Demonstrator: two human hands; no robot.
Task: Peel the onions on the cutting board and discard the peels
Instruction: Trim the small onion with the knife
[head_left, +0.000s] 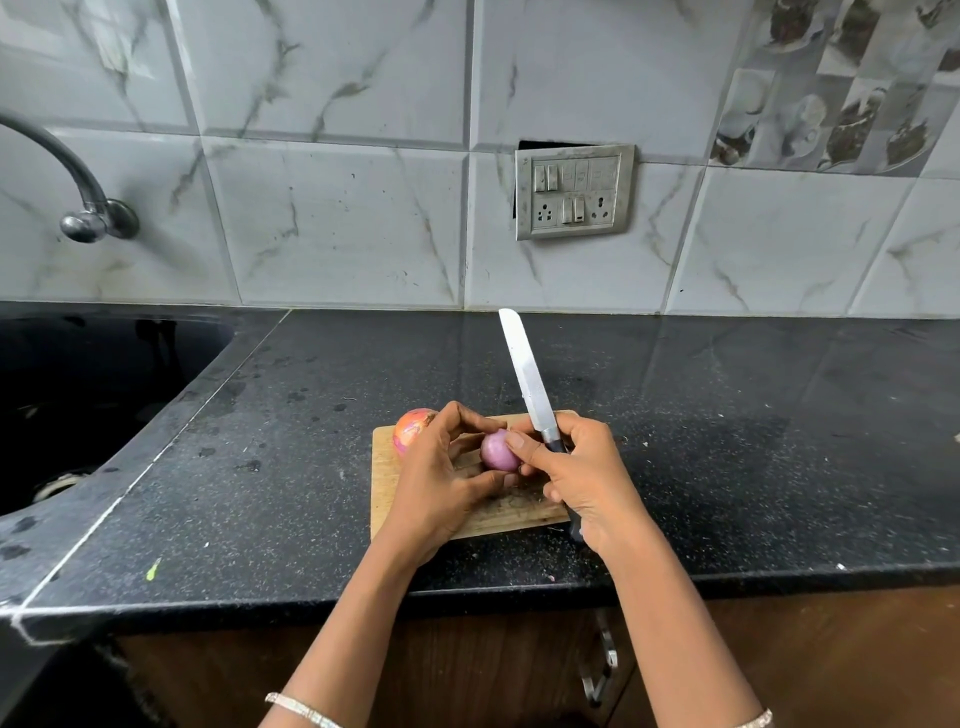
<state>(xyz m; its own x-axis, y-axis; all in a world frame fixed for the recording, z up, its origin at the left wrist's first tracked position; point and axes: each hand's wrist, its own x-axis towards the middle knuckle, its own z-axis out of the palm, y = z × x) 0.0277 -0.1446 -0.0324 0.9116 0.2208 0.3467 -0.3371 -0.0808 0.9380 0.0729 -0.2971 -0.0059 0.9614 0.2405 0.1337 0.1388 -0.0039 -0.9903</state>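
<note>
Nearest, two forearms enter from 6 o'clock, each with a thin bangle at the wrist. Left hand (441, 478): fingers curled round a peeled purple onion (498, 451), held just above the wooden cutting board (395, 483); whether the onion touches the board cannot be told. Right hand (582, 478): fingers gripping the dark handle of a knife (527, 379), thumb pressed on the onion at its 3 o'clock side; blade points away toward 12 o'clock, tilted slightly left. Second onion (413, 426), skin still on, orange-pink, sits at the board's far left corner, about 10 o'clock of the left hand, partly behind it. Board lies on the black speckled table (727, 467). At 9 o'clock, a dark sink (78, 389); above it a curved metal tap (83, 208). Far wall: marbled tiles, switch panel (574, 192) at 12 o'clock.
</note>
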